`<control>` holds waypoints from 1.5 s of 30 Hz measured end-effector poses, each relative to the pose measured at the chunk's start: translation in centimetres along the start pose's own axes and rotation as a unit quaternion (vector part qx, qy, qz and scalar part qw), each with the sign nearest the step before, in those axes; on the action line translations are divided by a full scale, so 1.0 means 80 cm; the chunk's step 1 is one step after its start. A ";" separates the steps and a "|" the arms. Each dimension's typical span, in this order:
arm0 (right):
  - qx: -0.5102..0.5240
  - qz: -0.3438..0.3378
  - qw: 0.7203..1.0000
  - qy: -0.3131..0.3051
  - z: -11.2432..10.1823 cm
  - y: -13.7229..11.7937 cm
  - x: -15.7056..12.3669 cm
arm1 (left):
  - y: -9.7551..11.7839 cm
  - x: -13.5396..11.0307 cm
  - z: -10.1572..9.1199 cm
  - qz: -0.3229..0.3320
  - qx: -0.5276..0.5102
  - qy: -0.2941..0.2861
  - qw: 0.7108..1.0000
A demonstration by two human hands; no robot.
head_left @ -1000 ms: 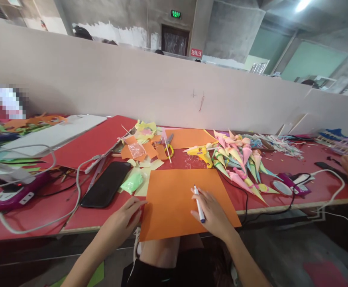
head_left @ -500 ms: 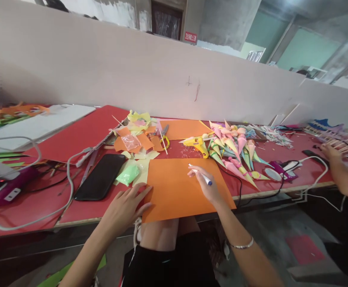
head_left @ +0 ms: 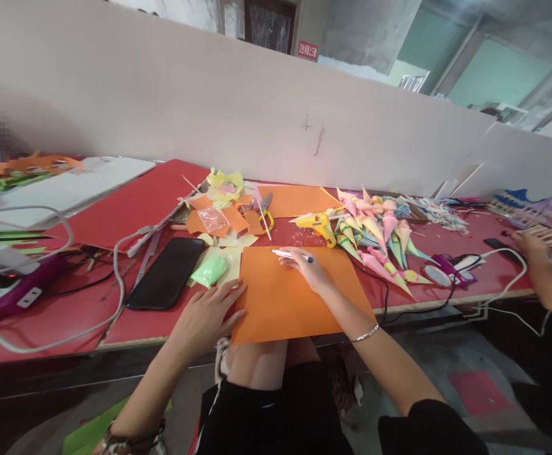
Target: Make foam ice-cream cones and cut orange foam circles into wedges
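Note:
An orange sheet of paper lies in front of me, its near edge jutting past the table's front edge. My left hand rests at the sheet's left edge, fingers spread and holding nothing. In my right hand is a white marker pen with a blue end, held above the upper part of the sheet. The pen's blue end points right and its other end left. Whether its tip touches the paper I cannot tell. A packet of light green material lies just beyond my left hand.
A black phone lies left of the sheet. Beyond it are paper scraps, scissors and a yellow glue gun. Pastel paper cones are heaped at right. White cables cross the left side. Another person's hand is far right.
My right hand has moved left and away from me over the sheet, bringing the marker pen along, now nearly level. My left hand stays at the sheet's left edge. The view has shifted slightly.

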State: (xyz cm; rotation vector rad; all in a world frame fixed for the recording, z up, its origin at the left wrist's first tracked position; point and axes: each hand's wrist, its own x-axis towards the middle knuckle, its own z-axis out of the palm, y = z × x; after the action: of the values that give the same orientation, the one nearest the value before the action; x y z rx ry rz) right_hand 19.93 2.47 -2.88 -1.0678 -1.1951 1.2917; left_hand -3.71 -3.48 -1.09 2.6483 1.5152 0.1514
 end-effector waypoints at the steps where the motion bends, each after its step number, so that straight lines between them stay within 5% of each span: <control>1: -0.003 -0.003 1.000 0.013 0.002 0.003 0.001 | 0.001 0.000 -0.001 0.000 -0.001 -0.001 1.000; 15: -0.158 -0.038 0.987 -0.015 0.004 0.014 -0.003 | -0.001 -0.002 0.007 -0.003 0.010 0.012 1.000; 22: -0.154 -0.027 0.975 -0.156 -0.009 0.000 -0.005 | -0.004 -0.001 0.011 -0.008 0.017 0.009 1.000; 30: -0.112 -0.023 0.993 -0.040 -0.005 0.014 0.002 | -0.003 -0.001 0.011 -0.004 0.013 0.011 1.000; 35: -0.129 -0.025 0.990 -0.050 0.000 0.018 -0.001 | -0.004 -0.002 0.011 -0.003 0.011 0.013 1.000; 41: -0.149 0.008 0.974 -0.170 -0.014 0.000 -0.006 | -0.003 0.001 0.010 -0.004 0.007 0.010 1.000; 45: -0.121 0.023 0.984 -0.125 -0.018 -0.006 -0.005 | -0.004 0.001 0.009 -0.001 0.007 0.007 1.000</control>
State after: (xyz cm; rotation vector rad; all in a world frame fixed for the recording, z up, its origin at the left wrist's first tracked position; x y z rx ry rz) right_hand 21.43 2.16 -2.57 -1.1355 -1.5570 1.3714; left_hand -3.83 -3.30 -1.86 2.6628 1.5286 0.1606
